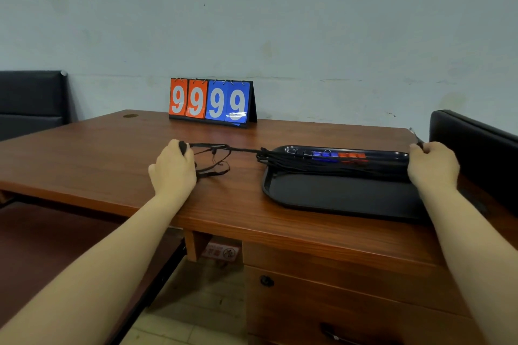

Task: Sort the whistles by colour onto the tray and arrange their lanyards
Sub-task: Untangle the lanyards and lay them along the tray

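Observation:
A black tray lies on the right part of the wooden desk. Along its far rim sit blue whistles and, right of them, red whistles. Their black lanyards run in a bundle over the tray's left rim and out across the desk. My left hand grips the looped ends of the lanyards left of the tray. My right hand is at the tray's far right corner, its fingers curled round a thin dark thing that I cannot make out.
A flip scoreboard showing 9 9 9 9 in red and blue stands at the desk's back edge. Black chairs stand at the far left and far right. Drawers sit under the desk's front edge.

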Action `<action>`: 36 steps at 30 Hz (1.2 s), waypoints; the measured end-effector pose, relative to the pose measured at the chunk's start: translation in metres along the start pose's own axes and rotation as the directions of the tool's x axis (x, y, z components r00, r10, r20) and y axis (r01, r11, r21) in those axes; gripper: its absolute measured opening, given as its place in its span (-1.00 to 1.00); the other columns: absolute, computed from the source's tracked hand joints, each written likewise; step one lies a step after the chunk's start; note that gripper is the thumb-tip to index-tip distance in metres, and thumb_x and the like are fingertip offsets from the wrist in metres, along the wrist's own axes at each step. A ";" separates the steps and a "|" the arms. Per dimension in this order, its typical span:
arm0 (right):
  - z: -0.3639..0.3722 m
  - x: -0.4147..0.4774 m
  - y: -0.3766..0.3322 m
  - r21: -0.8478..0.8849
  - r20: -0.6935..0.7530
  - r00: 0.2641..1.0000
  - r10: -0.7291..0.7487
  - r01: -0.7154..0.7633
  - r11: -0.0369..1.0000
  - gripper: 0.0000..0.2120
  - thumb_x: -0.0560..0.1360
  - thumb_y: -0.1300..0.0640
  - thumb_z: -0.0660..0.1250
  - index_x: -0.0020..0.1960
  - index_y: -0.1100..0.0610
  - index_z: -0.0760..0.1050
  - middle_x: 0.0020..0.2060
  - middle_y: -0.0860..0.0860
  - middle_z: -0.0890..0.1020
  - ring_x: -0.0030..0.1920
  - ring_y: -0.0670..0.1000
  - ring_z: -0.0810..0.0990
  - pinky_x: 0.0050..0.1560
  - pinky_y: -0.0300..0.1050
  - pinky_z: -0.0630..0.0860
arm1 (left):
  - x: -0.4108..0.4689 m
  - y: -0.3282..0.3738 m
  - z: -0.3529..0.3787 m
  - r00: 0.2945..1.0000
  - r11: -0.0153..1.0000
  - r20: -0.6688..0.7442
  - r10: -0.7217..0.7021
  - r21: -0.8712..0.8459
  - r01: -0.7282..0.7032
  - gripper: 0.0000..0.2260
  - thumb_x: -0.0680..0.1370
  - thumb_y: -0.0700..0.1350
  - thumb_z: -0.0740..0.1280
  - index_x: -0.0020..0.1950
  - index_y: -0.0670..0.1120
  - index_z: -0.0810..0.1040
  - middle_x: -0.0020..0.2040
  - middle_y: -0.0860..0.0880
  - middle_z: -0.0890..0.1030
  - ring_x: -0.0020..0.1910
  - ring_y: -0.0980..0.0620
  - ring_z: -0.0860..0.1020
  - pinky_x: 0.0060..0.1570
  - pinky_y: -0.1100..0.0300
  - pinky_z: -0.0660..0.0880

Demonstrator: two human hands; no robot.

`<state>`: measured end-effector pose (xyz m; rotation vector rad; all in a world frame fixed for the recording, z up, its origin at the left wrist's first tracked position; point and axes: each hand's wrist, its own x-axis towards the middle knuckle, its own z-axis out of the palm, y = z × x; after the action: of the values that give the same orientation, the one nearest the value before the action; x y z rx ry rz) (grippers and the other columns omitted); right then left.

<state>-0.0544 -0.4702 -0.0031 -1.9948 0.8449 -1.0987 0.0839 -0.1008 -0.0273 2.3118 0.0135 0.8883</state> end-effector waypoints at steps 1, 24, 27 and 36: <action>0.000 0.000 -0.001 -0.004 0.001 1.000 0.001 -0.001 1.000 -0.77 0.62 0.12 0.16 -0.14 0.23 0.44 -0.28 0.10 0.47 -0.16 0.11 0.45 -0.13 -0.04 0.36 | -0.001 0.000 -0.001 0.999 1.000 -0.019 -0.031 -0.005 0.031 -0.79 0.64 -0.05 0.11 -0.09 -0.10 0.44 -0.22 -0.05 0.54 -0.25 -0.04 0.50 -0.04 0.01 0.36; 0.005 0.010 0.009 -0.002 0.059 0.997 -0.042 0.042 0.999 -0.74 0.60 0.07 0.19 -0.14 0.22 0.51 -0.34 0.06 0.50 -0.31 0.04 0.46 -0.29 -0.15 0.32 | -0.004 0.004 0.010 0.704 0.772 0.359 0.613 -0.081 -0.631 -0.84 0.52 0.08 0.32 0.01 0.06 0.60 -0.14 0.18 0.55 -0.05 0.11 0.51 0.21 -0.03 0.33; 0.004 0.009 0.009 -0.023 0.050 0.998 -0.023 0.024 0.999 -0.75 0.60 0.10 0.20 -0.17 0.22 0.49 -0.39 0.02 0.44 -0.24 0.09 0.49 -0.17 -0.06 0.43 | 0.000 0.004 0.011 0.917 0.934 0.183 0.355 -0.048 -0.353 -0.86 0.57 0.00 0.27 0.06 -0.01 0.52 -0.20 0.13 0.53 -0.10 0.03 0.54 0.16 0.02 0.33; 0.001 0.008 0.008 -0.049 0.055 0.998 0.000 0.003 0.999 -0.75 0.60 0.13 0.20 -0.16 0.24 0.51 -0.28 0.13 0.52 -0.18 0.14 0.51 -0.13 -0.04 0.40 | 0.005 0.006 0.005 0.989 0.964 0.032 -0.147 0.226 0.136 -0.64 0.46 -0.13 0.35 0.25 -0.07 0.45 0.22 -0.15 0.43 0.21 -0.15 0.39 0.24 -0.08 0.26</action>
<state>-0.0517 -0.4808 -0.0062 -2.0571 0.8492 -1.0283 0.0894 -0.1075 -0.0241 2.5035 0.2682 0.7922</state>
